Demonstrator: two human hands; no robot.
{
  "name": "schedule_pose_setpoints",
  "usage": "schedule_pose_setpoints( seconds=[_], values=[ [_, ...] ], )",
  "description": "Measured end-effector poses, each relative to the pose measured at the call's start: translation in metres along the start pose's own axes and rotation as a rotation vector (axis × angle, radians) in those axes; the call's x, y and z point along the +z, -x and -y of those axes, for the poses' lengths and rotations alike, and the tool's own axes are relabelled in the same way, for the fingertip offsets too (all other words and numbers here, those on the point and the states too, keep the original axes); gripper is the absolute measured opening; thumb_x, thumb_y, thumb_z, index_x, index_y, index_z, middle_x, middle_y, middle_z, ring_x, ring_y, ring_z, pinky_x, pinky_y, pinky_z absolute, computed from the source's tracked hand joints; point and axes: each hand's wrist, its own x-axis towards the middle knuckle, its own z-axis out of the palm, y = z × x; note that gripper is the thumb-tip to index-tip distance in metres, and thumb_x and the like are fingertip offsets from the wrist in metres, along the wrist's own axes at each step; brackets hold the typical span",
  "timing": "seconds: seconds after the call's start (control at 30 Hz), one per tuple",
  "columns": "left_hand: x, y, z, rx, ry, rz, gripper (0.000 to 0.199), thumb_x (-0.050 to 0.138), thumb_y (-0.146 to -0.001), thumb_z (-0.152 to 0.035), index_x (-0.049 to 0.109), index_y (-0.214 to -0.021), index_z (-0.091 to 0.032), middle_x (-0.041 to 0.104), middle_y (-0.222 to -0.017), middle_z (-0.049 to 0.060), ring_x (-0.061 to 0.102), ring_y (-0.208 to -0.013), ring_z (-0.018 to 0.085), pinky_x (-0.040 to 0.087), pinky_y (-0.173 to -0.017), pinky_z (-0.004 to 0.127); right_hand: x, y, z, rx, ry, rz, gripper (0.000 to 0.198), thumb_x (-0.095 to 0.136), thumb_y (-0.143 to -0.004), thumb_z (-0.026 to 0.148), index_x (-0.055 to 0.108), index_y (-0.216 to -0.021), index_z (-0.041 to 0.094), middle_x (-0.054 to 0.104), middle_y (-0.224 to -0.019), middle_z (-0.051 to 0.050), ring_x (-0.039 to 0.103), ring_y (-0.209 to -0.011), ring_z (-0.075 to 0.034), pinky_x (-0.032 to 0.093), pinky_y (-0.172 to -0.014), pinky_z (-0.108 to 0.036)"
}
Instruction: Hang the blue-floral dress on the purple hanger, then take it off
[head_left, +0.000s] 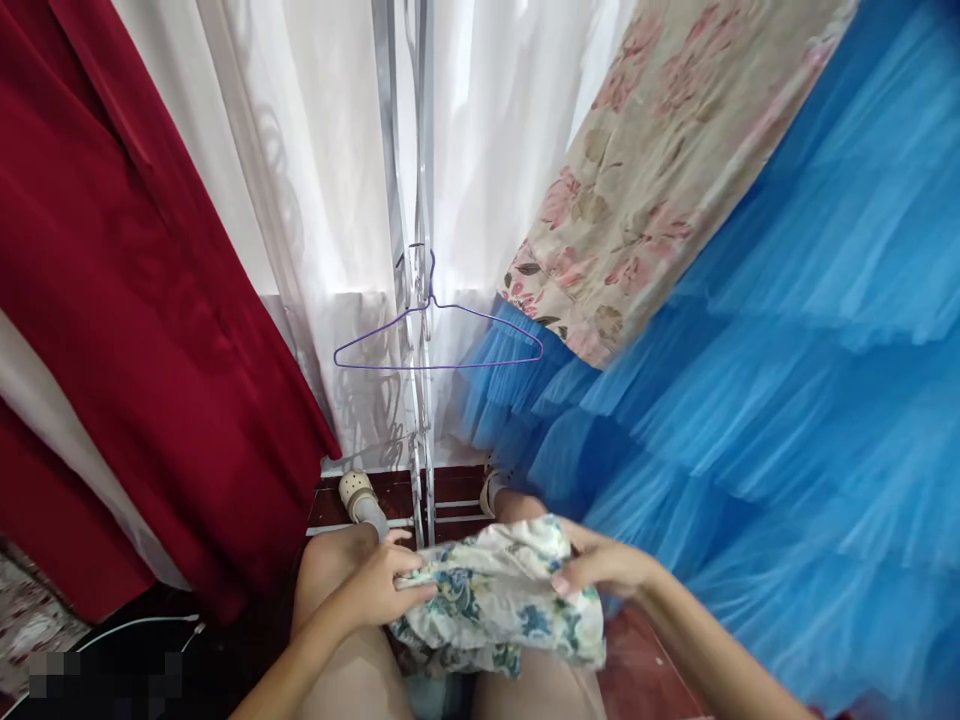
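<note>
A crumpled white cloth [495,600] printed with blue and green flowers lies over my lap, bunched between both hands. My left hand [386,580] grips its left edge, with the thumb on top. On the right side, my right hand [604,568] pinches the cloth, its thumb showing and its other fingers partly hidden behind the fabric. Whether the cloth is a garment I cannot tell. Ahead of my knees, a purple wire hanger [442,366] hangs bare on an upright metal rack [421,410].
Red curtain-like fabric [150,300] hangs at the left, beside white curtains [322,150]. To the right hang a beige floral cloth [637,200] and a large blue ruffled tulle garment [787,400]. My feet, in cream clogs [355,488], stand either side of the rack's base.
</note>
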Motion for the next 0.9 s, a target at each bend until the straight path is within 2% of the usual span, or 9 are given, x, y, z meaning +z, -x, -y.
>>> schedule_pose_setpoints(
  seconds=[0.1, 0.2, 0.33, 0.5, 0.6, 0.7, 0.77, 0.83, 0.9],
  values=[
    [-0.033, 0.005, 0.008, -0.012, -0.248, -0.102, 0.038, 0.059, -0.089, -0.041, 0.042, -0.063, -0.019, 0.041, -0.058, -0.005, 0.043, -0.059, 0.012, 0.032, -0.11, 0.044, -0.045, 0.009, 0.05, -0.001, 0.172, -0.159, 0.026, 0.078, -0.059, 0.02, 0.074, -0.084, 0.015, 0.075, -0.081, -0.006, 0.071, -0.081, -0.024, 0.056, -0.073, -0.032],
    [-0.059, -0.001, 0.002, 0.022, -0.354, -0.196, 0.028, 0.058, -0.091, -0.038, 0.05, -0.071, -0.02, 0.051, -0.065, -0.004, 0.05, -0.061, 0.013, 0.03, -0.113, 0.048, -0.093, 0.003, 0.103, -0.195, 0.121, -0.654, 0.013, 0.073, -0.051, 0.021, 0.067, -0.06, 0.014, 0.068, -0.057, -0.004, 0.064, -0.053, -0.021, 0.051, -0.052, -0.028],
    [-0.075, -0.019, -0.03, 0.033, -0.269, -0.378, 0.023, 0.061, -0.089, -0.039, 0.054, -0.077, -0.021, 0.057, -0.074, 0.0, 0.059, -0.082, 0.02, 0.04, -0.105, 0.041, -0.141, -0.023, 0.171, -0.336, 0.106, -0.843, 0.006, 0.058, -0.054, 0.026, 0.058, -0.053, 0.02, 0.059, -0.044, 0.0, 0.053, -0.043, -0.017, 0.045, -0.045, -0.027],
    [-0.076, -0.036, -0.086, 0.03, 0.118, -0.417, 0.023, 0.059, -0.091, -0.041, 0.057, -0.104, -0.022, 0.06, -0.093, 0.003, 0.057, -0.089, 0.02, 0.046, -0.082, 0.029, -0.156, -0.067, 0.241, -0.369, 0.13, -0.823, 0.023, 0.047, -0.063, 0.031, 0.066, -0.072, 0.02, 0.062, -0.05, -0.002, 0.062, -0.055, -0.022, 0.051, -0.056, -0.032],
    [-0.077, -0.04, -0.098, 0.084, 0.326, -0.408, 0.023, 0.05, -0.096, -0.041, 0.056, -0.107, -0.022, 0.058, -0.093, 0.003, 0.056, -0.085, 0.018, 0.044, -0.078, 0.027, -0.151, -0.094, 0.263, -0.287, 0.138, -0.73, 0.026, 0.049, -0.064, 0.027, 0.068, -0.077, 0.017, 0.066, -0.053, -0.005, 0.064, -0.057, -0.023, 0.053, -0.057, -0.033],
    [-0.091, -0.038, -0.083, 0.064, 0.34, -0.518, 0.017, 0.048, -0.096, -0.037, 0.056, -0.1, -0.021, 0.055, -0.088, 0.001, 0.053, -0.082, 0.017, 0.043, -0.074, 0.026, -0.142, -0.111, 0.268, -0.185, 0.155, -0.646, 0.017, 0.056, -0.065, 0.022, 0.068, -0.074, 0.015, 0.069, -0.056, -0.008, 0.065, -0.054, -0.024, 0.054, -0.055, -0.033],
    [-0.111, -0.032, -0.061, 0.031, 0.205, -0.586, 0.011, 0.05, -0.094, -0.03, 0.056, -0.094, -0.021, 0.055, -0.085, 0.001, 0.053, -0.081, 0.017, 0.043, -0.075, 0.026, -0.134, -0.113, 0.266, -0.143, 0.16, -0.596, 0.013, 0.061, -0.068, 0.021, 0.069, -0.076, 0.014, 0.072, -0.063, -0.01, 0.068, -0.058, -0.025, 0.056, -0.057, -0.033],
    [-0.138, -0.027, -0.032, 0.013, -0.044, -0.619, 0.008, 0.05, -0.09, -0.023, 0.057, -0.087, -0.021, 0.058, -0.087, 0.002, 0.055, -0.087, 0.019, 0.043, -0.088, 0.031, -0.126, -0.109, 0.263, -0.126, 0.158, -0.542, 0.013, 0.064, -0.071, 0.02, 0.07, -0.081, 0.014, 0.075, -0.07, -0.01, 0.07, -0.062, -0.025, 0.058, -0.061, -0.032],
    [-0.167, -0.024, -0.002, -0.05, -0.323, -0.609, 0.012, 0.048, -0.086, -0.02, 0.06, -0.086, -0.021, 0.063, -0.096, 0.004, 0.056, -0.1, 0.022, 0.032, -0.108, 0.04, -0.117, -0.103, 0.258, -0.129, 0.165, -0.479, 0.014, 0.068, -0.074, 0.02, 0.07, -0.087, 0.015, 0.076, -0.074, -0.009, 0.072, -0.065, -0.024, 0.059, -0.063, -0.031]
  ],
)
